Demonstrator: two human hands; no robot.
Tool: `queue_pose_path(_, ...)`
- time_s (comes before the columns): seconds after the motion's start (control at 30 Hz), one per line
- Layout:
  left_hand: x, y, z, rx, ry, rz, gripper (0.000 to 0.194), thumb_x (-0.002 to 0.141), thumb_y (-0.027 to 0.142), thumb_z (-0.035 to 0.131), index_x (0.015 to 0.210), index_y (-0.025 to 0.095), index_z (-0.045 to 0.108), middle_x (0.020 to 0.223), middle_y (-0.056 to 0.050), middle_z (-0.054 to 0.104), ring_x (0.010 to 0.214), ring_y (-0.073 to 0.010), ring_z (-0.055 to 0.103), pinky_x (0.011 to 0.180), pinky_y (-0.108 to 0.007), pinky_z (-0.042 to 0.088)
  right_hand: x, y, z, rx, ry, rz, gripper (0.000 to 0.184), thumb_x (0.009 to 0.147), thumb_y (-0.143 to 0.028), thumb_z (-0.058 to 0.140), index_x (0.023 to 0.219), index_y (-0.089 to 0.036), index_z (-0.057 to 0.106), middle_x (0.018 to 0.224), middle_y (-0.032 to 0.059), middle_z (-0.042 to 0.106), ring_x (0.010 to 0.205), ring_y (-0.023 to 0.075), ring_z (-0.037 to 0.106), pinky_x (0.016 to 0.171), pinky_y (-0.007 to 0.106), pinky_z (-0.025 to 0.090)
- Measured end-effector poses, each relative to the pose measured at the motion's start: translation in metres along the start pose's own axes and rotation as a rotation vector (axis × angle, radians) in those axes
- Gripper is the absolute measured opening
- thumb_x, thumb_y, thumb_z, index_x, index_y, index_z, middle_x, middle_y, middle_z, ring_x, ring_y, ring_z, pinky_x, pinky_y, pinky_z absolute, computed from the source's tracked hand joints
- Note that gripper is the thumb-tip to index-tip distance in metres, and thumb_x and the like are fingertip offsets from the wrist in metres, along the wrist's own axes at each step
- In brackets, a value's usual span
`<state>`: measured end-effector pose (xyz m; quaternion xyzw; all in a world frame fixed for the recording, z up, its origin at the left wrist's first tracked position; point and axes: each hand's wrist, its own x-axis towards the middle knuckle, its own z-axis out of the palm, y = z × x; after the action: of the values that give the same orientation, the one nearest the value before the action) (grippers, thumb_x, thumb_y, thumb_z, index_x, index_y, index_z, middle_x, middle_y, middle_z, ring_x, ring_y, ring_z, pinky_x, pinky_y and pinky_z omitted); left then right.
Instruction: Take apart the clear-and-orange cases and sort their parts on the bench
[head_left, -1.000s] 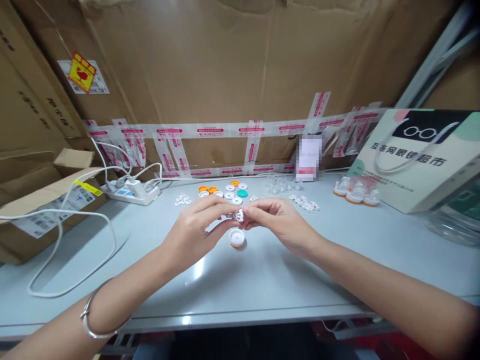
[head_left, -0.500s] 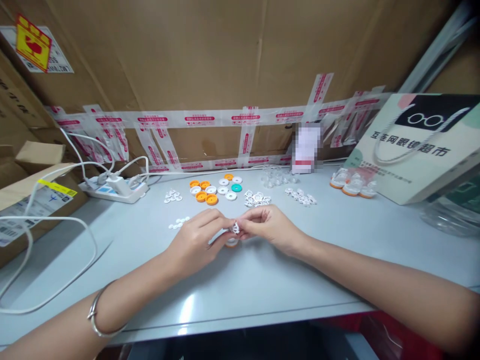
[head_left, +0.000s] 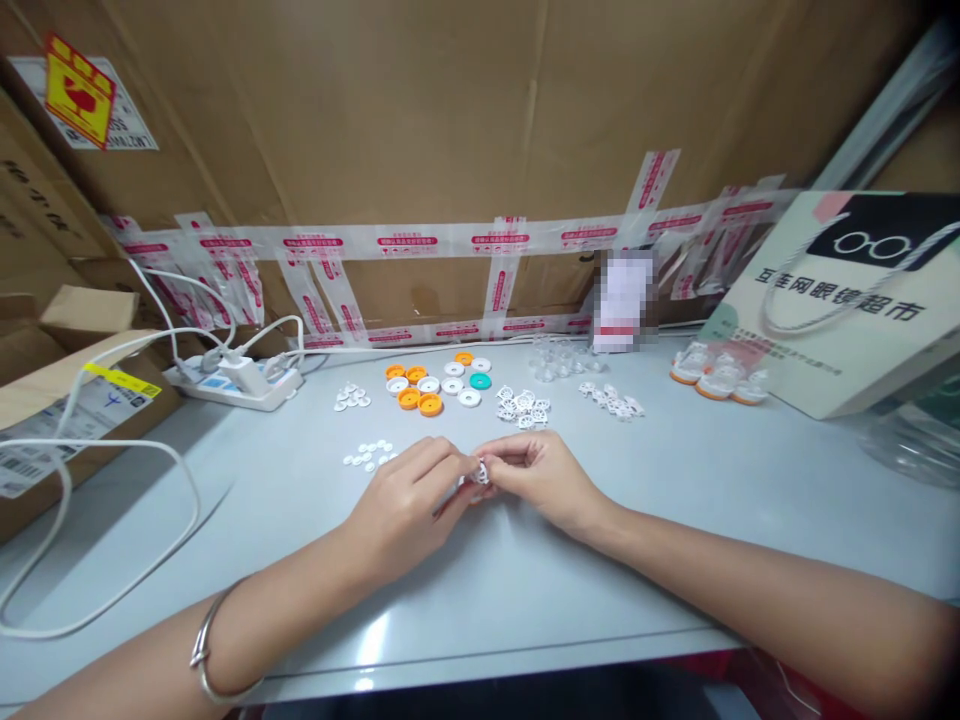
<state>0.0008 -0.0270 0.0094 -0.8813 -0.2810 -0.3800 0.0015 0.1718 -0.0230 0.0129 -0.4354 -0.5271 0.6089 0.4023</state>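
Observation:
A small white plastic part (head_left: 482,472) is pinched between the fingertips of my left hand (head_left: 416,500) and my right hand (head_left: 551,485). Both hands meet above the grey table, fingers closed on it, so most of the part is hidden. Just beyond my hands is a pile of white openwork plastic pieces (head_left: 523,407). Farther off lie round caps in orange (head_left: 430,404), white (head_left: 452,369) and teal (head_left: 480,381). Small white discs (head_left: 366,457) lie beside my left hand, with more small white pieces (head_left: 351,397) behind them.
Clear plastic pieces (head_left: 556,357) and another white cluster (head_left: 611,401) lie at the back right. Several orange-based assemblies (head_left: 718,374) stand by a paper bag (head_left: 840,300). A power strip (head_left: 240,383), looping white cable (head_left: 191,470) and cardboard box (head_left: 82,430) occupy the left.
The view has shifted slightly. Both hands remain together on the small white part; an orange-rimmed white piece that showed below them is now mostly hidden.

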Motion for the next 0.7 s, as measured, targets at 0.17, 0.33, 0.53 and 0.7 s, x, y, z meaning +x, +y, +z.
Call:
queue_pose_path(0.17, 0.003, 0.000, -0.002, -0.075, 0.046, 0.020, 0.016, 0.079, 0.013, 0.056, 0.095, 0.017, 0.058, 0.080, -0.004, 0.062, 0.072, -0.0117, 0.057, 0.064, -0.024, 0.048, 0.002, -0.002, -0.002, 0.087, -0.027, 0.061, 0.015, 0.063, -0.024, 0.067, 0.073, -0.013, 0.064, 0.059, -0.0008, 0.064, 0.056, 0.0107, 0.062, 0.061, 0.024, 0.050)
queue_pose_path(0.33, 0.005, -0.001, -0.003, -0.124, 0.099, 0.023, 0.019, 0.078, 0.011, 0.058, 0.096, 0.017, 0.058, 0.081, -0.004, 0.063, 0.073, -0.0121, 0.058, 0.066, -0.025, 0.050, 0.001, -0.005, -0.005, 0.175, -0.135, 0.127, 0.023, 0.064, -0.030, 0.070, 0.075, -0.014, 0.058, 0.060, -0.0006, 0.063, 0.059, 0.0097, 0.061, 0.062, 0.024, 0.048)
queue_pose_path(0.53, 0.005, -0.003, -0.005, -0.036, 0.133, 0.067, 0.022, 0.075, 0.011, 0.060, 0.097, 0.017, 0.059, 0.084, -0.004, 0.064, 0.073, -0.0117, 0.058, 0.066, -0.024, 0.050, -0.002, -0.009, -0.002, 0.107, -0.046, 0.039, 0.021, 0.065, -0.029, 0.069, 0.071, -0.015, 0.054, 0.058, -0.0017, 0.062, 0.054, 0.0088, 0.059, 0.058, 0.022, 0.046)
queue_pose_path(0.7, 0.008, -0.007, -0.011, -0.043, 0.202, 0.001, 0.020, 0.074, 0.009, 0.061, 0.093, 0.016, 0.060, 0.082, -0.004, 0.064, 0.077, -0.0123, 0.059, 0.070, -0.024, 0.050, 0.010, -0.018, -0.027, 0.065, 0.172, 0.026, 0.017, 0.070, -0.032, 0.062, 0.071, -0.016, 0.054, 0.058, -0.0020, 0.061, 0.052, 0.0072, 0.055, 0.055, 0.021, 0.043)
